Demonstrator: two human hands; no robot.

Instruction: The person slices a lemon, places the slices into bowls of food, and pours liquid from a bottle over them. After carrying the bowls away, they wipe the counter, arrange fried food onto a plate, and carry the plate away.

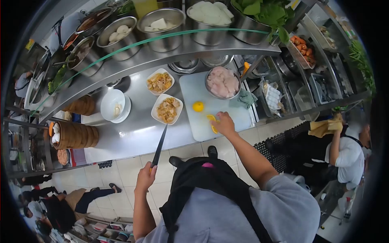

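Note:
My left hand (146,177) is closed round the handle of a long dark-bladed knife (160,145), held in front of the counter with its tip near a white bowl of browned pieces (167,110). On the white cutting board (190,91), my right hand (225,124) has its fingers closed down over cut lemon wedges (211,117); the fingertips partly hide them. Left of these wedges sits a rounded yellow lemon piece (197,106). A metal bowl of pale raw meat or fish (222,82) stands at the board's far side, with a grey-green cloth (246,99) beside it.
Behind the first, a second white bowl of browned pieces (160,82) stands. Stacked white bowls (115,106) and bamboo steamers (77,135) are further left. An overhead shelf (178,56) carries metal tubs of ingredients. A person (344,156) holding a yellow cloth is at right.

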